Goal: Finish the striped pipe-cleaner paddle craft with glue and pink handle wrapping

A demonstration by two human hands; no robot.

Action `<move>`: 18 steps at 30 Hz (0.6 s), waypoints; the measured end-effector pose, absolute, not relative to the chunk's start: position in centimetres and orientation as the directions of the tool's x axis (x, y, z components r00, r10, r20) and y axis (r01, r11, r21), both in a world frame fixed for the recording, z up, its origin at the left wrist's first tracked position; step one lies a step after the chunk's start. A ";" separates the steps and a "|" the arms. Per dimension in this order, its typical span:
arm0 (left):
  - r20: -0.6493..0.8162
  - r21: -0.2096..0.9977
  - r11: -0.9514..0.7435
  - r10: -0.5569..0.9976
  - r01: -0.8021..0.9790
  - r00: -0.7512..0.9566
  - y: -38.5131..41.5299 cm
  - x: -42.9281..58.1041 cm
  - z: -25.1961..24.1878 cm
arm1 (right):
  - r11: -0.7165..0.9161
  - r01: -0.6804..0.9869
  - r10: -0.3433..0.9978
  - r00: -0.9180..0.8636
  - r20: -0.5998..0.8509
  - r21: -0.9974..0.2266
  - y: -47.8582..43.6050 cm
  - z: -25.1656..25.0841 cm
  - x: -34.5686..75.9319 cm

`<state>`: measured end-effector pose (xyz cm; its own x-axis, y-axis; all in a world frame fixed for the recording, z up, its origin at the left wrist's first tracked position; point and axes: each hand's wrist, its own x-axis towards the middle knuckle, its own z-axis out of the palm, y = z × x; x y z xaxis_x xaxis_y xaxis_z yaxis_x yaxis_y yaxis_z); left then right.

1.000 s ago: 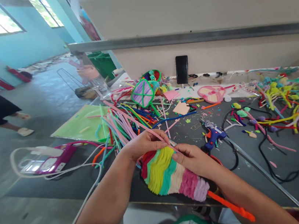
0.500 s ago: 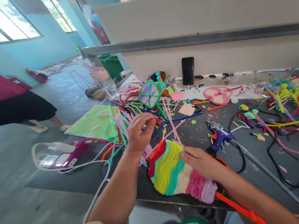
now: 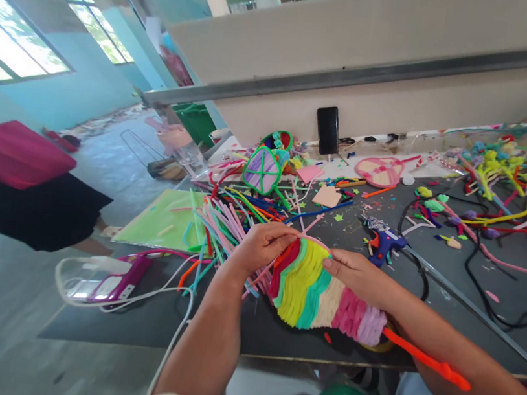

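Note:
My left hand [image 3: 263, 244] is closed in a pinch on a pink pipe cleaner at the top left edge of a woven pipe-cleaner fan [image 3: 323, 294]. The fan has bands of red, green, yellow, teal, cream, pink and lilac, and an orange handle [image 3: 427, 360] pointing right toward me. My right hand [image 3: 356, 275] lies on the fan's upper edge with its fingers pressed on the weave, holding it. The fan rests near the dark table's front edge [image 3: 271, 349].
A heap of loose pipe cleaners [image 3: 236, 213] lies left of the fan, with a green sheet [image 3: 162, 219]. A blue glue gun [image 3: 385, 242], black cables, a round woven piece [image 3: 262, 170], a black phone [image 3: 328, 130] and more pipe cleaners [image 3: 515, 180] lie behind. A pink device [image 3: 120, 275] sits left. A person [image 3: 11, 181] stands far left.
My left hand went up to the loose pipe-cleaner pile, then came back down to the fan's top left edge with a pink strand. The person at the left has moved closer.

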<state>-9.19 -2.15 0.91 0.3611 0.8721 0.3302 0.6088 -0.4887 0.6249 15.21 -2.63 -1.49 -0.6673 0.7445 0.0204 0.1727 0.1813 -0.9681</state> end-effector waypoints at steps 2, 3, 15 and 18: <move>0.278 0.700 -0.408 0.912 0.586 0.302 -2.1 -8.9 0.6 | 0.153 0.146 0.759 -0.651 0.021 -0.977 -2.4 -1.4 15.3; 0.240 0.741 -0.362 0.929 0.565 0.281 -2.1 -8.7 0.4 | 0.136 0.132 0.765 -0.644 0.019 -0.982 -2.3 -1.4 15.4; 0.168 0.916 -0.197 0.980 0.351 0.110 -2.0 -6.4 -1.4 | 0.057 0.048 0.800 -0.600 0.016 -0.997 -2.0 -2.0 15.4; 0.116 0.950 -0.151 0.983 0.275 0.140 -2.2 -6.0 -1.4 | 0.031 0.037 0.796 -0.605 0.002 -0.999 -2.1 -1.8 15.3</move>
<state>-5.95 -2.17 -1.36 0.1402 0.9833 0.1159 0.2747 -0.1511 0.9496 15.33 -2.06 -1.81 -0.6049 0.7963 0.0023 0.0367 0.0307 -0.9989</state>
